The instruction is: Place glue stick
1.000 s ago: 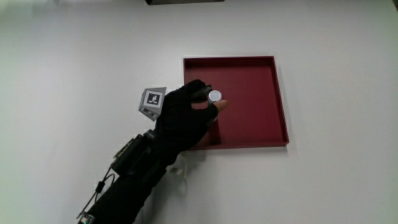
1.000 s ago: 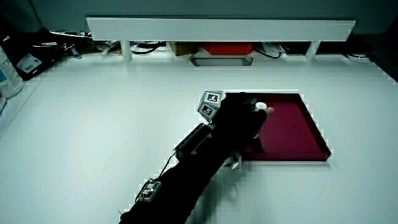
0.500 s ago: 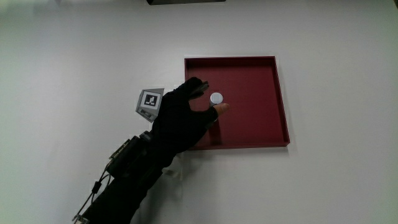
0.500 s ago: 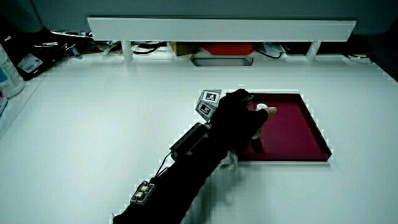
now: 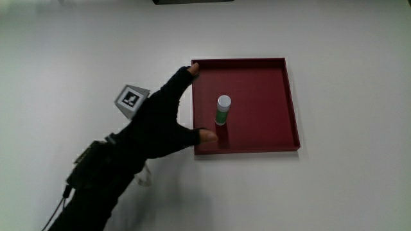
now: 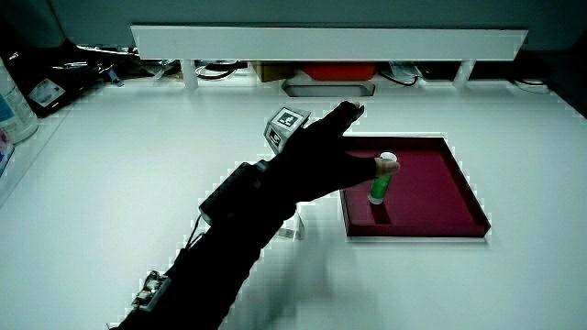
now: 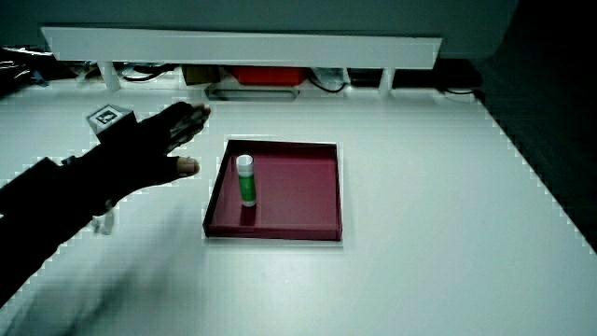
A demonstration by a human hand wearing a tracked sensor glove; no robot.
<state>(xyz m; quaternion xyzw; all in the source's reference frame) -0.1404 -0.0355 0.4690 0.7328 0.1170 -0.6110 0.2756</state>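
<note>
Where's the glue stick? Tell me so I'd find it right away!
Look for the dark red square tray on the white table. Inside it, near the rim closest to the gloved hand, one small tube stands upright: the glue stick. It is the only thing in the tray, with a green body and a white cap.

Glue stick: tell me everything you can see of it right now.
The glue stick is a small cylinder with a green body and a white cap, plastic by the look of it. It stands upright, cap up, on the floor of the dark red tray, apart from the tray's walls. Nothing touches it but the tray. The hand is open beside the tray, clear of the stick.
</note>
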